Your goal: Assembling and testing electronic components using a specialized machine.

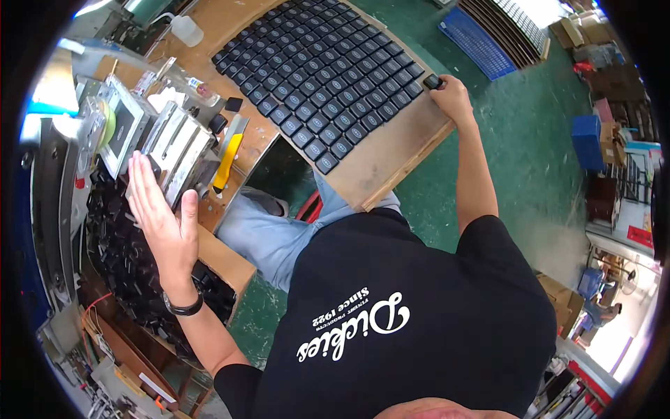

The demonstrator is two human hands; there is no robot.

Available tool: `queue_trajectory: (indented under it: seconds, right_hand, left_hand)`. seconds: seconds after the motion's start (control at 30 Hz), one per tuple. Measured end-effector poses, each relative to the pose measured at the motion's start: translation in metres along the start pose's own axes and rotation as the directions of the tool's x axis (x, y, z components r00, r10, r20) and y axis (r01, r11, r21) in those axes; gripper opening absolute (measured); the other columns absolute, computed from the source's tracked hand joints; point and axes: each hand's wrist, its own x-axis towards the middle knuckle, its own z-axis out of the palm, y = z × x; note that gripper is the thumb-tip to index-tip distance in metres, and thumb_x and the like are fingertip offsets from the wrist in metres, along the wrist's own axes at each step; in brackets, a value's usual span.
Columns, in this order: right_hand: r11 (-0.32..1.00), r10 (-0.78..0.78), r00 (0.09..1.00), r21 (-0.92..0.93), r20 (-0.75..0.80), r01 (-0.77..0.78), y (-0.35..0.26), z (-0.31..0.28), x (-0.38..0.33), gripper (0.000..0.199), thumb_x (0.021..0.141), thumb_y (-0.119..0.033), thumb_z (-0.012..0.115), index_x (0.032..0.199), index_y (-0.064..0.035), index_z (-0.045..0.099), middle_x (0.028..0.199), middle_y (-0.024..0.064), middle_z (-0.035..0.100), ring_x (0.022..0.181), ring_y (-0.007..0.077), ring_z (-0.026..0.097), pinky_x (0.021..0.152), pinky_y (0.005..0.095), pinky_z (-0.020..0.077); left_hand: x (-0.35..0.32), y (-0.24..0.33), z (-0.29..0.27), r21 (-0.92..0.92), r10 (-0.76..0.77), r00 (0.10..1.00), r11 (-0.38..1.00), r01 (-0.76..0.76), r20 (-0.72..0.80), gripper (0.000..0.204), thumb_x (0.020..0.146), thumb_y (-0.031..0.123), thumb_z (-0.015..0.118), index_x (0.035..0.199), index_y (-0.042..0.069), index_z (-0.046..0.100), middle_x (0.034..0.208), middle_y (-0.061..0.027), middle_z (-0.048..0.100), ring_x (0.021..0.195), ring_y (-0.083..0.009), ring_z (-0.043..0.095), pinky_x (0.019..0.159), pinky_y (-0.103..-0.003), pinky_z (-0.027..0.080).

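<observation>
My right hand [455, 99] pinches a small black square piece [432, 82] at the right edge of a brown board [387, 157]. Tight rows of similar black pieces [314, 70], each with a pale printed mark on top, cover most of that board. My left hand [164, 223] is open, its fingers stretched out and the thumb apart, beside a metal fixture [185, 150] on the bench. A dark piece shows behind its fingertips; whether they touch it I cannot tell. A yellow-handled cutter knife [227, 164] lies to the right of the fixture.
A large heap of loose black pieces [122, 258] lies below my left hand. A framed plate [124, 133] stands beside the fixture. On the bench sit a white squeeze bottle [186, 31] and two loose black blocks. Blue racks [478, 42] stand on the green floor at far right.
</observation>
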Motion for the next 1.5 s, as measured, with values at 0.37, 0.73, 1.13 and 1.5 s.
queue_trajectory:
  seconds: [0.37, 0.73, 1.13, 1.5]
  right_hand:
    - [0.904, -0.391, 0.913, 0.138, -0.115, 0.405, -0.095, -0.016, -0.023, 0.049, 0.095, 0.002, 0.059, 0.144, 0.0004, 0.066, 0.107, 0.0099, 0.071, 0.091, 0.0234, 0.064, 0.087, 0.0320, 0.0548]
    - [-0.004, -0.814, 0.137, 0.240, -0.564, 0.971, -0.437, -0.082, -0.179, 0.051, 0.101, -0.003, 0.061, 0.152, 0.0005, 0.059, 0.149, 0.0180, 0.065, 0.131, 0.0279, 0.065, 0.114, 0.0397, 0.0520]
    - [0.103, -0.978, 0.117, 0.092, -0.173, 0.990, -0.525, 0.023, -0.264, 0.060, 0.110, -0.033, 0.042, 0.158, 0.0019, 0.050, 0.157, 0.0178, 0.053, 0.148, 0.0344, 0.047, 0.125, 0.0478, 0.0352]
    - [0.198, -0.978, 0.191, -0.074, -0.089, 0.977, -0.572, 0.057, -0.350, 0.068, 0.110, -0.042, 0.033, 0.163, 0.0003, 0.040, 0.164, 0.0206, 0.040, 0.153, 0.0404, 0.036, 0.127, 0.0552, 0.0290]
  left_hand:
    - [-0.136, 0.043, -0.049, -0.168, -0.278, 0.905, 0.957, 0.235, -0.323, 0.055, 0.097, 0.016, 0.074, 0.148, -0.001, 0.062, 0.159, -0.0226, 0.056, 0.142, -0.0396, 0.058, 0.120, -0.047, 0.047]
    - [-0.426, 0.067, -0.056, -0.405, -0.590, 0.007, 0.563, 0.720, -0.807, 0.038, 0.107, 0.003, 0.066, 0.145, -0.001, 0.061, 0.146, -0.0164, 0.059, 0.117, -0.0264, 0.068, 0.105, -0.039, 0.058]
    - [-0.800, 0.077, 0.334, -0.720, -0.392, -0.919, -0.648, 0.246, 0.039, 0.054, 0.093, 0.030, 0.077, 0.137, 0.001, 0.065, 0.102, -0.0113, 0.077, 0.089, -0.0304, 0.073, 0.084, -0.040, 0.059]
    - [-0.818, -0.038, 0.410, -0.003, -0.538, -0.764, -0.818, 0.575, 0.355, 0.066, 0.093, 0.052, 0.065, 0.157, 0.037, 0.059, 0.178, -0.0133, 0.028, 0.158, -0.0406, 0.031, 0.118, -0.076, 0.032]
